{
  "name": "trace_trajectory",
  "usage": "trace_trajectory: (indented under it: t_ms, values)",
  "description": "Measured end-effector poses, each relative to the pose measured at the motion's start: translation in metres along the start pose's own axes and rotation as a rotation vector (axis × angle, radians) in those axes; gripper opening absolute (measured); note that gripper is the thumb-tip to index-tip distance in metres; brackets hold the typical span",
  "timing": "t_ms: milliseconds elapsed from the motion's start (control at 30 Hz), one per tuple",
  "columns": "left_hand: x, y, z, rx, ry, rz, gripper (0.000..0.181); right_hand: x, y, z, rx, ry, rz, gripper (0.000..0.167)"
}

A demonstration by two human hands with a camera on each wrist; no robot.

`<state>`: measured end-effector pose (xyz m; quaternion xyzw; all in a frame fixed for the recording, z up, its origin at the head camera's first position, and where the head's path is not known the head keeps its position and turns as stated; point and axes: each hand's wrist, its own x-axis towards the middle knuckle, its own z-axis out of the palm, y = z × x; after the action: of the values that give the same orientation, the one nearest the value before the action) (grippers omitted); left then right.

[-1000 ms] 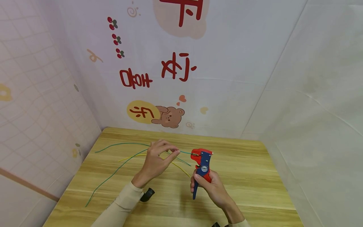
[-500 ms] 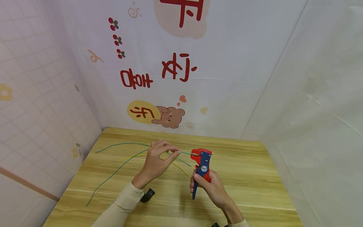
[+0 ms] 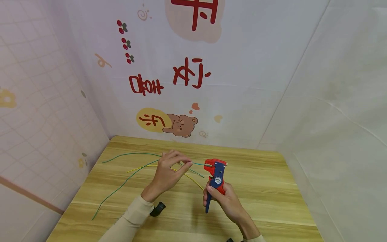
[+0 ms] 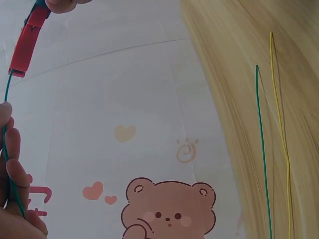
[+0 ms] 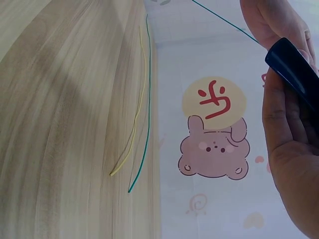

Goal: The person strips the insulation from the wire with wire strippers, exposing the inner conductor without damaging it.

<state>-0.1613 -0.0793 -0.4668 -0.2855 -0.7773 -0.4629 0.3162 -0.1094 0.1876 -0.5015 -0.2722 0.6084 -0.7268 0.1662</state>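
Note:
My left hand (image 3: 167, 171) pinches a green wire (image 3: 198, 164) between thumb and fingertips, above the wooden table. In the left wrist view this wire (image 4: 7, 89) runs along the fingers, and its far part enters the mouth of a red and blue wire stripper (image 4: 26, 47). My right hand (image 3: 228, 201) grips the wire stripper (image 3: 218, 171) by its handles, upright with its head to the left. Only a dark blue handle (image 5: 294, 69) of it shows in the right wrist view. How tightly the tool's mouth closes on the wire is hard to see.
A yellow wire (image 4: 286, 144) and another green wire (image 4: 262, 134) lie side by side on the table (image 3: 266, 188), behind and left of the hands. A black curved piece (image 3: 157, 209) sits by the left sleeve. A printed white wall sheet (image 3: 242, 84) stands behind the table.

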Motion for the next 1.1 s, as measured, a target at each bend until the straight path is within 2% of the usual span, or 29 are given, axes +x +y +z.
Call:
trace_trajectory:
  t_ms: [433,633,967,1100]
  values:
    - [-0.0013,0.0007,-0.0004,0.001,0.0,0.017,0.016,-0.0016,0.0006,0.0009,0.01,0.0,0.002,0.027]
    - [-0.0016,-0.0001,-0.0006,-0.008,-0.008,0.021,0.015,-0.0017,0.0012,0.0019,0.013,0.012,-0.002,0.021]
    - [-0.0026,-0.0007,-0.0002,-0.016,-0.011,0.016,0.008,-0.0016,0.0015,0.0036,0.017,0.03,-0.003,0.019]
    - [-0.0023,0.0006,-0.0004,-0.01,-0.01,0.018,0.013,-0.0016,0.0017,0.0037,0.012,0.031,-0.003,0.019]
